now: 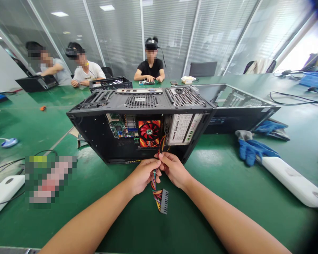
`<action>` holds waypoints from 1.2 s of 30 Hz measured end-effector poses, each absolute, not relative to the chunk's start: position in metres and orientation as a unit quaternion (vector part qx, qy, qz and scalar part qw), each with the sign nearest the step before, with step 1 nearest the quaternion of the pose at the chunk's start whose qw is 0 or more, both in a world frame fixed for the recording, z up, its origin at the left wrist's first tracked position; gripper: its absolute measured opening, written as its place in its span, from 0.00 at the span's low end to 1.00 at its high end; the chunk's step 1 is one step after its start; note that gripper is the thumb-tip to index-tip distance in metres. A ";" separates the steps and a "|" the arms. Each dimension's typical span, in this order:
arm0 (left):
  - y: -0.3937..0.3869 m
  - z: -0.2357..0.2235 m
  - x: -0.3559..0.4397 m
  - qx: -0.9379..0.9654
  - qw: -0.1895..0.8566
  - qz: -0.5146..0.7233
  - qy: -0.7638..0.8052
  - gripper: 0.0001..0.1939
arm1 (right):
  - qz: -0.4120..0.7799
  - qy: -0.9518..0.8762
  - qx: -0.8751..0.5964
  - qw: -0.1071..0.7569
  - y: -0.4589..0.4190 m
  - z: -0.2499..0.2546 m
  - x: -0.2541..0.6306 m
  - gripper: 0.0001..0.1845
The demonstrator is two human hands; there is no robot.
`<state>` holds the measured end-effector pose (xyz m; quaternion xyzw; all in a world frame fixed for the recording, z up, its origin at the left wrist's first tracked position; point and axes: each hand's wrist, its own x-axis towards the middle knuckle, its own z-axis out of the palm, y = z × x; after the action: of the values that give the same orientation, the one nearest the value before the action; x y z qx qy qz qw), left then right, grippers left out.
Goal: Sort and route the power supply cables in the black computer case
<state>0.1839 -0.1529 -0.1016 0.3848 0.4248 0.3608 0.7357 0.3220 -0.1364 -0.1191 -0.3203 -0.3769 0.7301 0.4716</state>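
An open black computer case (92, 137) lies on its side before me, its inside facing me. Within it show a green motherboard (118, 127), a red cooling fan (149, 131) and a power supply (184, 129) with a white label. A bundle of coloured power cables (154, 183) comes out of the case. My left hand (144, 173) pinches this bundle, and my right hand (175, 169) grips it right beside, fingertips close together. Below my hands hangs the bundle's wide black connector (164, 201). What lies between the fingertips is partly hidden.
A removed case panel (238, 118) stands behind on the right. Blue gloves (254, 150) and a white power bank (294, 180) lie at the right; another white device (7, 188) and cables are at the left. Three people sit across the green table (116, 218).
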 end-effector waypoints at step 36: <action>-0.149 -0.096 0.185 0.513 0.575 0.364 0.522 0.22 | 0.690 -0.419 -0.337 0.485 -0.135 -0.110 0.319 0.22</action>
<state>0.1849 -0.1490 -0.0962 0.5134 0.5222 0.3643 0.5754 0.3190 -0.1346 -0.1102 -0.3373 -0.4185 0.6897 0.4852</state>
